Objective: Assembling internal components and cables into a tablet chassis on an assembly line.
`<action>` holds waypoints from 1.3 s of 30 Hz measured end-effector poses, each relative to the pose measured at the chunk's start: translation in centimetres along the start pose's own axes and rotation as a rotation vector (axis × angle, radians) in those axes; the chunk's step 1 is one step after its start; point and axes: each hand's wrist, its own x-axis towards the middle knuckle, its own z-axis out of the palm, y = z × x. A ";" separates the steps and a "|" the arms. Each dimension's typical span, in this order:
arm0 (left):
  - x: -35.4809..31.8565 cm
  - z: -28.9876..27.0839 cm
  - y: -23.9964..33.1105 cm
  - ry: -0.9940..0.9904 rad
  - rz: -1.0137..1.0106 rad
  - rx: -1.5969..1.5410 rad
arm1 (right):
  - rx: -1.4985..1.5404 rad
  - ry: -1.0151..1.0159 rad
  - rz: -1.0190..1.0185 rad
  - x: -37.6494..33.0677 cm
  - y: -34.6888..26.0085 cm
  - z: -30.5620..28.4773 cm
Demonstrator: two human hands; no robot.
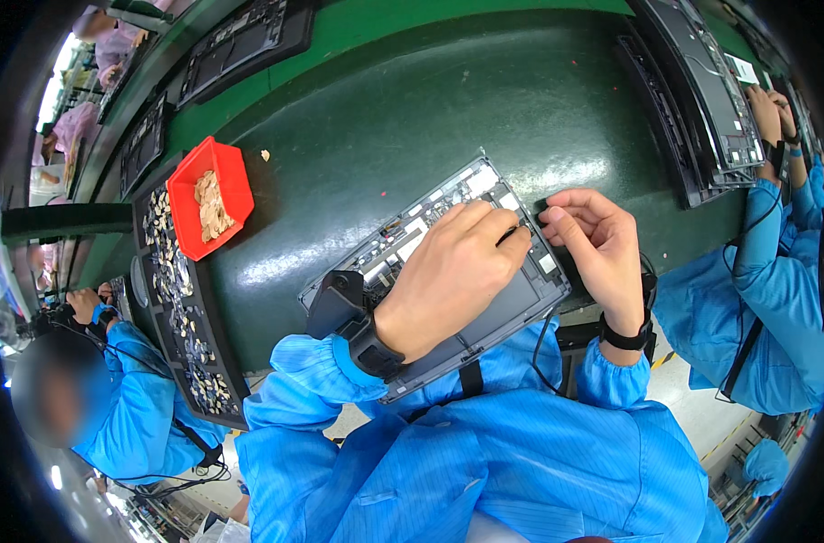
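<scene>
An opened tablet or laptop shell [516, 312] lies tilted on the near edge of the bench, its boards and flat silver parts exposed. Over its middle reaches my left hand [457, 276], fingers bent down and closed near the far right corner. A small dark spot shows between those fingers, but what they hold is hidden. Just off the shell's right edge is my right hand [604, 249], with thumb and forefinger brought together in a pinch. Anything between those fingertips is too small to make out.
A red bin [184, 215] of tan pieces sits at left on a black compartment tray [214, 348] of small parts. Stacked shells [715, 100] stand at far right; another shell [240, 45] lies at far left. Co-workers in blue sit on both sides.
</scene>
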 end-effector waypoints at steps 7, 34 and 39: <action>0.0 0.0 0.4 0.016 -0.046 0.192 | -0.061 0.000 -0.004 -0.3 0.2 0.3; -7.0 -2.5 6.5 0.084 -0.187 -0.061 | -0.104 -0.053 -0.147 -0.9 -2.6 2.0; -11.2 -6.9 5.2 0.217 -0.203 -0.305 | -0.146 0.162 -0.321 9.0 -7.6 -2.8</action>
